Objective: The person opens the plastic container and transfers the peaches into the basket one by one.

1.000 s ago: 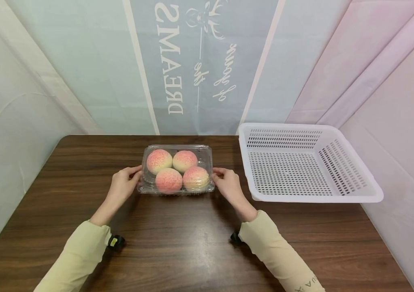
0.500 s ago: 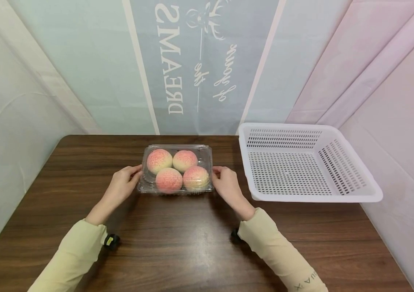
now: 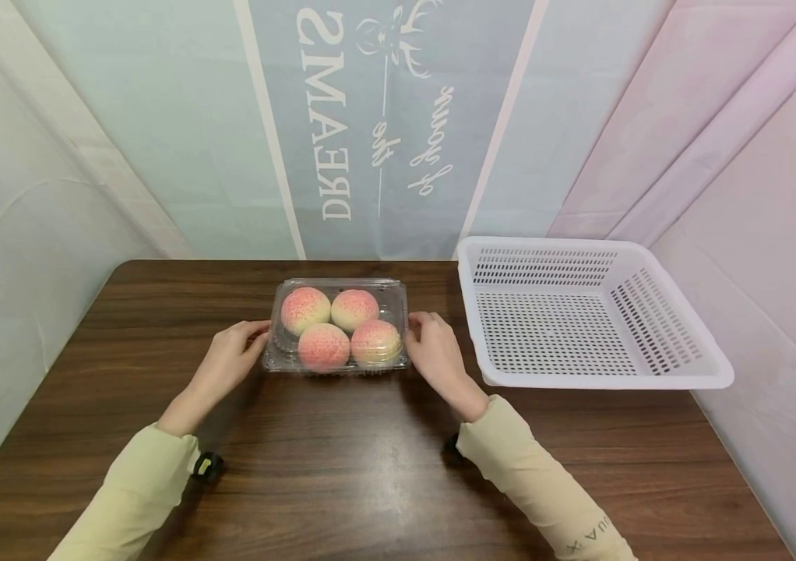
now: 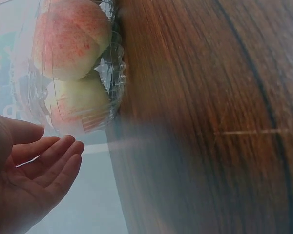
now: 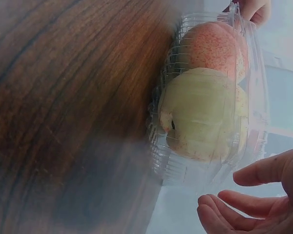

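A clear plastic clamshell box point(image 3: 342, 362) lies on the table with its lid down. Several pink and cream peaches point(image 3: 325, 347) are inside, also visible through its side in both wrist views. My left hand point(image 3: 231, 354) is at the box's left end; in the left wrist view its fingers point(image 4: 63, 163) are relaxed and just beside the plastic. At the opposite end is my right hand point(image 3: 436, 352). Its thumb point(image 5: 263, 170) and fingers are spread a little apart in the right wrist view, close to the box wall; light contact cannot be ruled out.
A white perforated plastic basket point(image 3: 552, 379) stands to the right of the box, near the back of the dark wooden table point(image 3: 342, 467). A printed cloth backdrop point(image 3: 398, 156) hangs behind the table's far edge, with pale cloth walls at both sides.
Both hands have loosened from the ends of the box. The left forearm has shifted slightly left, and the right fingers have moved a little away from the viewer. The box stays in place.
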Motion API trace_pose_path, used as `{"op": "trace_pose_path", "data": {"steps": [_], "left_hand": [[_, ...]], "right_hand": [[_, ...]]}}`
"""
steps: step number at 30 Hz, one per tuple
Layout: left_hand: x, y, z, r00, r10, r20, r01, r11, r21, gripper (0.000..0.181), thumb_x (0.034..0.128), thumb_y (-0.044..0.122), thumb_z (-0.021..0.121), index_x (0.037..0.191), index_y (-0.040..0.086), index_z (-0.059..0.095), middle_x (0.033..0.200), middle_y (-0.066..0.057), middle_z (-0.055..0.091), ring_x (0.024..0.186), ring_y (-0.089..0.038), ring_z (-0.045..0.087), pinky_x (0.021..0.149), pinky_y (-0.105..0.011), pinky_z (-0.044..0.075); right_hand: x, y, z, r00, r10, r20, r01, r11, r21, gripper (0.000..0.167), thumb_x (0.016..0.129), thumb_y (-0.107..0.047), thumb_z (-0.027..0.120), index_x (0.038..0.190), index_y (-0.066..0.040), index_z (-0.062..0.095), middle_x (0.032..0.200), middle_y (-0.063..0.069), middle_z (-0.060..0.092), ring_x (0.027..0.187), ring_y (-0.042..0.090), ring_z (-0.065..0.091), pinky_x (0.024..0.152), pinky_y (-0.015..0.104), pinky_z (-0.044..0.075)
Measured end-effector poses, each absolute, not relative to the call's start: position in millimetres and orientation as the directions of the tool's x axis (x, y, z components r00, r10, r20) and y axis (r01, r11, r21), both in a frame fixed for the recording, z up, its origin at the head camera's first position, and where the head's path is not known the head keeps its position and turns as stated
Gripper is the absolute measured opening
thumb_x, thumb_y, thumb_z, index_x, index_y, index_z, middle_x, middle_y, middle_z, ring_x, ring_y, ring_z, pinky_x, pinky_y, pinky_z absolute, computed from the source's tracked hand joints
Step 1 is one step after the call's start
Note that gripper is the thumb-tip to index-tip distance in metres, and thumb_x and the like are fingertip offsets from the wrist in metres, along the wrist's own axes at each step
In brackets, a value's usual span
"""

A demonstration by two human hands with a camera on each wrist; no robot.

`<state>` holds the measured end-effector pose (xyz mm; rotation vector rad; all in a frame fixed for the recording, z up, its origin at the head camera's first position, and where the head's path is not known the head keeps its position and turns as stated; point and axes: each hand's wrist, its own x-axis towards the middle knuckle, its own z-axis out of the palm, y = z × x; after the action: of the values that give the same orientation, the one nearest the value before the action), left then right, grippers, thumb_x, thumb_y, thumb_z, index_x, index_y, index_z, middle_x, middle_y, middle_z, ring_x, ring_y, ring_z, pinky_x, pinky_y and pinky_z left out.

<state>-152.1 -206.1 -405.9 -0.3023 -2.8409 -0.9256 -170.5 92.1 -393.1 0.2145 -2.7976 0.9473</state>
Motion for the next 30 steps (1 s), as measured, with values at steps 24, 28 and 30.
{"op": "trace_pose_path", "data": {"steps": [24,28,30], "left_hand": [[-142,-209,-407,-0.973,0.151,0.177,0.227,0.777,0.588,0.032,0.0916,0.004,0.049,0.12,-0.009,0.054,0.113,-0.027,0.057,0.104,-0.038,0.054,0.081,-0.051,0.046],[-142,-209,-409,-0.972,0.147,0.186,0.23,0.771,0.594,0.031,0.091,0.003,0.049,0.12,-0.009,0.055,0.111,-0.027,0.058,0.101,-0.037,0.056,0.079,-0.05,0.047],[-142,-209,-409,-0.972,0.145,0.187,0.23,0.767,0.599,0.031,0.0906,0.003,0.05,0.119,-0.009,0.055,0.11,-0.026,0.059,0.099,-0.036,0.057,0.078,-0.049,0.047]], "right_hand": [[-167,83,-377,-0.941,-0.143,0.306,-0.294,0.791,-0.537,0.025,0.085,-0.01,0.058,0.107,0.001,0.064,0.106,0.014,0.061,0.097,0.028,0.054,0.08,0.039,0.048],[-166,81,-375,-0.939,-0.164,0.301,-0.309,0.784,-0.538,0.024,0.086,-0.01,0.058,0.107,0.0,0.064,0.107,0.013,0.061,0.098,0.028,0.053,0.08,0.038,0.047],[-165,79,-373,-0.94,-0.173,0.295,-0.313,0.783,-0.538,0.025,0.086,-0.01,0.058,0.108,0.0,0.064,0.107,0.013,0.061,0.098,0.028,0.053,0.08,0.038,0.047]]}}
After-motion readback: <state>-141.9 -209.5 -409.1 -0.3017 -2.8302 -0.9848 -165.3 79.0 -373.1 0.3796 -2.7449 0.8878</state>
